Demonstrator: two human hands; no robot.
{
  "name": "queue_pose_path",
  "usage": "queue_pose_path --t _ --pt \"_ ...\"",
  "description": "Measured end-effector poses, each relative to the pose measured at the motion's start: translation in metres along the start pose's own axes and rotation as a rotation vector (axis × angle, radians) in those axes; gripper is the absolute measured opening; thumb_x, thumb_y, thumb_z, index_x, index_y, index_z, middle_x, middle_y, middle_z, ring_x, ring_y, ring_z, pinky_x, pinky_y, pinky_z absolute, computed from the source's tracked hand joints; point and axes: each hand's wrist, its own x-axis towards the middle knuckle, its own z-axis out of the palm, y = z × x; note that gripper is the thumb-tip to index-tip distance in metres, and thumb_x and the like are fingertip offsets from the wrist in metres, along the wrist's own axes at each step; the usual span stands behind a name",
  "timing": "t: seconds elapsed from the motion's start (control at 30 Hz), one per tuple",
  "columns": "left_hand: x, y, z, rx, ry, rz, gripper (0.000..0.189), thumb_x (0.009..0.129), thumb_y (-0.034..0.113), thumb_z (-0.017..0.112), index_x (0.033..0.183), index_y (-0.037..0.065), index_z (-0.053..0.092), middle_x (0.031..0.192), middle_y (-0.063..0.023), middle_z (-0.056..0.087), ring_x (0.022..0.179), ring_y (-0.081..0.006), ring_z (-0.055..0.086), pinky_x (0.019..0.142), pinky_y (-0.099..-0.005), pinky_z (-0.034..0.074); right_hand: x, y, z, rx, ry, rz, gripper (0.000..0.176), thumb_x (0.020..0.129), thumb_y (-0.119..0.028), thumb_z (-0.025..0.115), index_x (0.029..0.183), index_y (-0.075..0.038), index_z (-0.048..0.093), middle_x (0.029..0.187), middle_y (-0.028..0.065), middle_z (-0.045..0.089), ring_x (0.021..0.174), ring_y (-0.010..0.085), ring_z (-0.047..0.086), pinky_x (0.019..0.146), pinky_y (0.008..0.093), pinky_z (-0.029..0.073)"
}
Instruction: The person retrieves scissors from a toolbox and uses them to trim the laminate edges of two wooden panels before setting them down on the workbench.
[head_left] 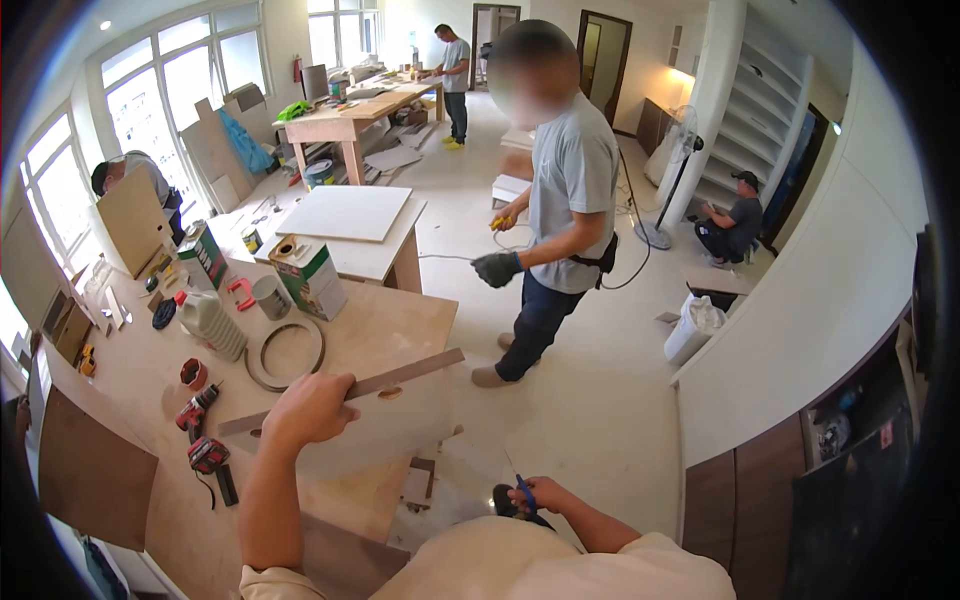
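Observation:
My left hand (312, 410) is closed over the top edge of a pale panel (350, 440) that stands on its long side on the workbench (400, 310). A brown strip runs along that upper edge, and oval cut-outs show in the panel's face. Low on the right, near my body, my right hand (545, 494) is wrapped round a blue-handled tool (523, 488) with a thin pointed metal end. Left of the panel lies a red and black cordless drill (205, 430). A coil of edge banding (286, 355) rests just beyond my left hand.
A white jug (212, 325), an open metal can (308, 280) and a red clamp (241, 293) crowd the bench's far side. Across from me a co-worker (570, 180) stands holding a cable. Dark cabinets (740, 500) line the right; a standing fan (670, 190) is farther back.

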Motion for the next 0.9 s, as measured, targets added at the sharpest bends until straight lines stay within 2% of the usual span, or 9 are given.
queue_pose_path --t 0.1,0.2,0.23,0.27,0.37,0.47,0.57,0.67,0.9 --pt "0.002 0.000 -0.001 -0.006 -0.012 -0.015 0.028 0.078 0.022 0.073 0.096 0.001 0.065 0.092 -0.0218 0.067 0.096 -0.0403 0.062 0.083 -0.0478 0.048 0.009 0.010 0.002 0.058 0.011 -0.002 0.044 0.080 -0.036 0.082 0.098 0.001 0.065 0.083 0.0086 0.068 0.067 0.0159 0.065 0.060 0.0277 0.054" --pt "0.008 0.001 -0.003 0.011 -0.060 -0.042 0.028 0.077 0.024 0.071 0.095 0.003 0.065 0.093 -0.0207 0.068 0.095 -0.0394 0.063 0.082 -0.0463 0.049 0.006 0.007 0.008 0.144 -0.030 -0.051 0.037 0.082 -0.038 0.079 0.088 -0.003 0.068 0.072 0.0038 0.065 0.061 0.0126 0.061 0.055 0.0284 0.049" --pt "0.013 -0.001 -0.001 0.032 -0.062 -0.028 0.028 0.077 0.024 0.071 0.095 0.003 0.065 0.094 -0.0205 0.068 0.094 -0.0391 0.064 0.082 -0.0458 0.050 -0.004 -0.007 0.012 0.062 -0.010 -0.060 0.031 0.086 -0.035 0.075 0.083 -0.005 0.068 0.073 0.0050 0.065 0.065 0.0146 0.060 0.061 0.0304 0.048" --pt "0.014 0.001 0.001 -0.004 -0.010 -0.020 0.029 0.076 0.024 0.071 0.095 0.003 0.064 0.093 -0.0205 0.067 0.093 -0.0390 0.064 0.082 -0.0459 0.050 -0.019 -0.024 0.017 0.089 -0.049 -0.102 0.030 0.086 -0.035 0.074 0.081 -0.006 0.066 0.072 0.0045 0.064 0.063 0.0150 0.059 0.059 0.0318 0.048" --pt "0.022 -0.006 0.024 -0.099 0.158 0.066 0.039 0.070 0.022 0.077 0.097 -0.001 0.062 0.080 -0.0234 0.061 0.077 -0.0395 0.061 0.070 -0.0447 0.046 -0.024 -0.035 0.034 0.217 -0.020 -0.095 0.032 0.086 -0.034 0.074 0.090 -0.004 0.063 0.068 0.0043 0.061 0.056 0.0123 0.057 0.051 0.0272 0.046" --pt "0.024 0.001 0.020 -0.109 0.086 -0.056 0.044 0.068 0.023 0.079 0.100 -0.002 0.063 0.073 -0.0210 0.057 0.067 -0.0359 0.055 0.067 -0.0417 0.045 -0.027 -0.043 0.047 0.180 -0.049 -0.093 0.039 0.085 -0.037 0.076 0.098 -0.003 0.062 0.071 0.0039 0.062 0.059 0.0119 0.058 0.052 0.0259 0.046" --pt "0.027 0.003 0.021 -0.088 0.124 -0.059 0.043 0.068 0.026 0.079 0.099 -0.001 0.065 0.080 -0.0229 0.063 0.079 -0.0383 0.062 0.072 -0.0436 0.047 -0.017 -0.046 0.058 0.155 -0.079 -0.072 0.043 0.084 -0.038 0.077 0.103 -0.004 0.061 0.074 0.0030 0.061 0.062 0.0119 0.058 0.055 0.0246 0.047" --pt "0.031 0.005 0.019 -0.058 0.113 -0.078 0.044 0.068 0.026 0.079 0.099 -0.002 0.065 0.074 -0.0218 0.060 0.071 -0.0358 0.060 0.068 -0.0423 0.046 0.002 -0.044 0.067 0.115 -0.041 -0.119 0.058 0.079 -0.042 0.081 0.108 0.003 0.060 0.072 0.0053 0.062 0.059 0.0112 0.059 0.052 0.0256 0.046" --pt "0.035 -0.005 0.031 -0.092 0.172 -0.076 0.039 0.067 0.026 0.079 0.090 -0.002 0.064 0.061 -0.0146 0.051 0.057 -0.0284 0.047 0.059 -0.0390 0.040 0.023 -0.065 0.073 0.182 -0.090 -0.082 0.052 0.079 -0.038 0.082 0.107 0.000 0.059 0.071 0.0031 0.059 0.057 0.0113 0.055 0.052 0.0248 0.044"
